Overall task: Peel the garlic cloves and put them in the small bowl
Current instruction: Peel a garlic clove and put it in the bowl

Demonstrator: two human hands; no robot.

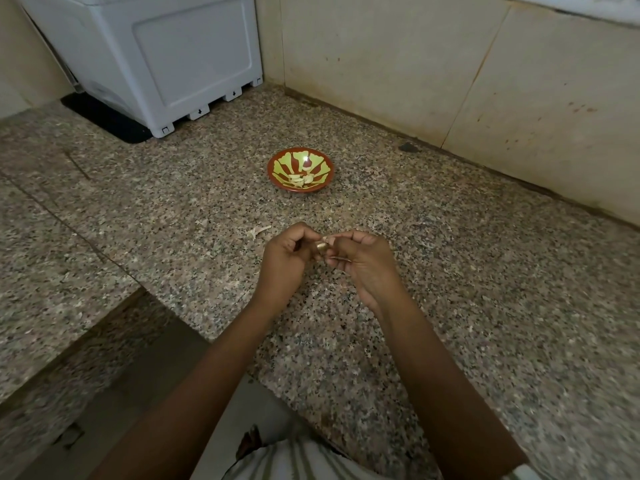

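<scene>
A small red bowl (300,170) with a yellow-green pattern stands on the granite counter and holds several pale peeled garlic cloves (302,179). In front of it, above the counter, my left hand (284,260) and my right hand (364,264) meet with curled fingers. Between their fingertips they pinch one garlic clove (322,244), mostly hidden by the fingers. A thin strip of skin (340,259) hangs under my right hand's fingers.
A scrap of garlic skin (258,231) lies on the counter (450,271) just left of my hands. A white appliance (166,57) on a black mat stands at the back left. A tiled wall (450,71) runs along the back and right. The counter's front edge steps in at the lower left.
</scene>
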